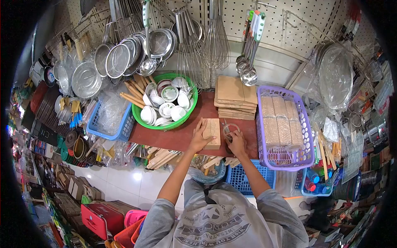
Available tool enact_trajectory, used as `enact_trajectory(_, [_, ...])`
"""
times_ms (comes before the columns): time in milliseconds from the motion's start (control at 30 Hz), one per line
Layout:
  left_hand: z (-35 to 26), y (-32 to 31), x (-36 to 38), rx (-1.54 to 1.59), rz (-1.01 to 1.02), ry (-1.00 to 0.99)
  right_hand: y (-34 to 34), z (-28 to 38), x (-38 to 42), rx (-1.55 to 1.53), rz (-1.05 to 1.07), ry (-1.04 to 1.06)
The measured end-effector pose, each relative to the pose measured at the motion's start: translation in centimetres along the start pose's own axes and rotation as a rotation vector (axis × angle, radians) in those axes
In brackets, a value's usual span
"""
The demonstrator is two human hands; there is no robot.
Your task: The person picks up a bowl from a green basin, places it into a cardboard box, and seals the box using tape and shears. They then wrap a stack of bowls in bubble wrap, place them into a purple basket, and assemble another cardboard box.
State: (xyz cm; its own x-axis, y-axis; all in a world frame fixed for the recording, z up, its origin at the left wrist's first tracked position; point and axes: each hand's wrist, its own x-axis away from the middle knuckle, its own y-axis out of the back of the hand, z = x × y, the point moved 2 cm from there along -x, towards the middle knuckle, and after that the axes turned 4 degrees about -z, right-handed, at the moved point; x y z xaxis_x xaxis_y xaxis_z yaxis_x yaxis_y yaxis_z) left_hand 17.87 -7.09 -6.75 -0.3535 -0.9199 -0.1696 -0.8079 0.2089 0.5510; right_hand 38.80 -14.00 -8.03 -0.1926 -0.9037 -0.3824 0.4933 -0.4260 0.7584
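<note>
On the red table (173, 139), head view: box (213, 131) is held by the L hand (199, 137), fingers part-spread along its left side, thumb across its near end. Just right of it, a roll (tape, prob.) (226, 131) is gripped by the R hand (237, 143), fingers curled; exact gap can't be told. Box is best pinned flat w/ L, roll worked low & level w/ R. Behind: brown stack (236, 90); green basin (137, 112) w/ bowls (169, 94) to L, purple basket (261, 124) w/ wrapped packs (283, 124) to R. Whisks (216, 39) are hung from pegboard (281, 25); tiled floor (124, 178) below.
</note>
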Motion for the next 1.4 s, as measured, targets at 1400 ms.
enact_trajectory(1400, [-3.5,3.0,-0.1,0.144,0.116,0.201,-3.3,3.5,-1.7,-1.213,0.35,-0.357])
